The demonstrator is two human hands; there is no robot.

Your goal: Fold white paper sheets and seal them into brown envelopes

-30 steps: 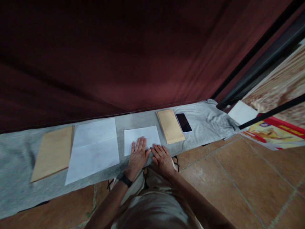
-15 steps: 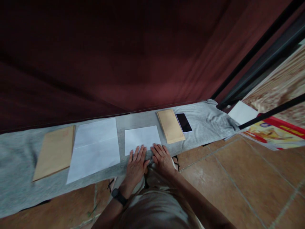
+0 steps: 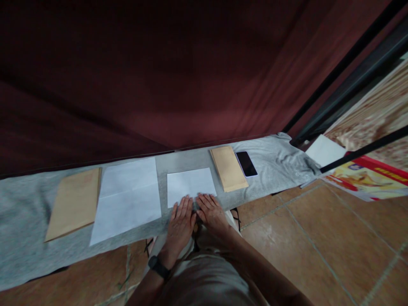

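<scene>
A small white sheet of paper, apparently folded, lies flat in front of me on a grey cloth. My left hand rests flat with its fingertips on the sheet's near edge, fingers stretched out. Beside it my right hand lies the same way, its fingertips at the near right part of that edge. Neither hand holds anything. To the left is a larger white sheet with a crease across it. A stack of brown envelopes lies just right of the small sheet.
The grey cloth covers a narrow bench against a dark red curtain. Larger brown envelopes lie far left, a phone at right. Black poles and a colourful box stand beyond the right end.
My right hand has slid slightly left, closer to my left hand. The papers, envelopes and phone lie as before.
</scene>
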